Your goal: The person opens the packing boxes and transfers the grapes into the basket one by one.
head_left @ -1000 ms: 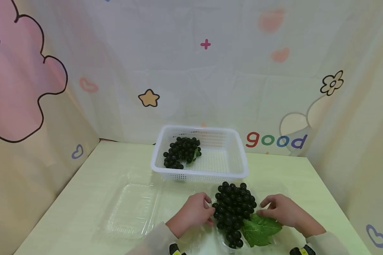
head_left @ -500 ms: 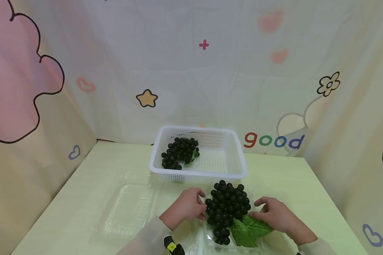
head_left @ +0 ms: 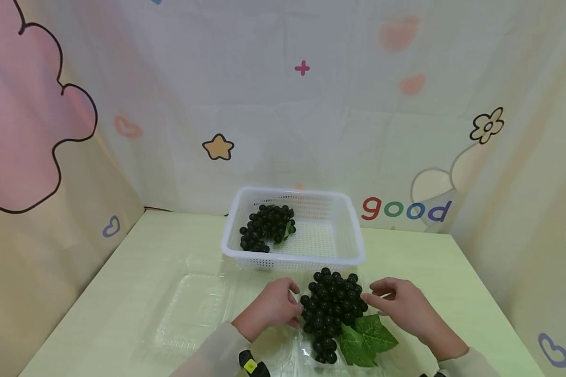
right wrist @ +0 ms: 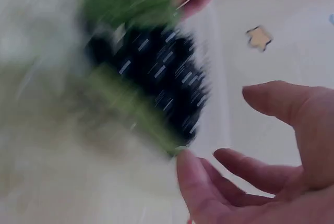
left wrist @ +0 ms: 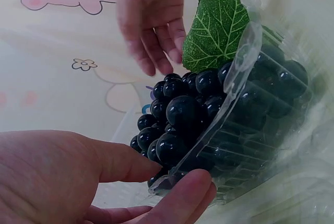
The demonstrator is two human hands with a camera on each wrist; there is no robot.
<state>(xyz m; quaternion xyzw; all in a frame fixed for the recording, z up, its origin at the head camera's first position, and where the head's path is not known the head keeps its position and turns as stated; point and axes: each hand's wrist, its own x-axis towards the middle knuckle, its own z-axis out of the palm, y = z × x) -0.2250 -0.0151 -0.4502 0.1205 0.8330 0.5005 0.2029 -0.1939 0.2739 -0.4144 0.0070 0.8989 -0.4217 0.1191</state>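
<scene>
A bunch of black grapes (head_left: 332, 303) with a green leaf (head_left: 370, 337) lies in a clear plastic container (left wrist: 245, 57) at the front of the table. My left hand (head_left: 274, 303) is at the container's left side. In the left wrist view, its thumb and forefinger pinch the rim at a corner beside the grapes. My right hand (head_left: 401, 306) is at the right side, with thumb and fingers spread apart and nothing between them. One right fingertip is right at the container's edge in the blurred right wrist view.
A white perforated basket (head_left: 294, 258) stands behind the container and holds another bunch of black grapes (head_left: 268, 225). Left of my left arm lies a clear plastic tray (head_left: 193, 303) on the pale table (head_left: 122, 293). A printed curtain (head_left: 283, 115) closes off the back and sides.
The container and grapes have shifted slightly left, with my left hand beside them. My right hand has moved up off the leaf, to the upper right side of the bunch.
</scene>
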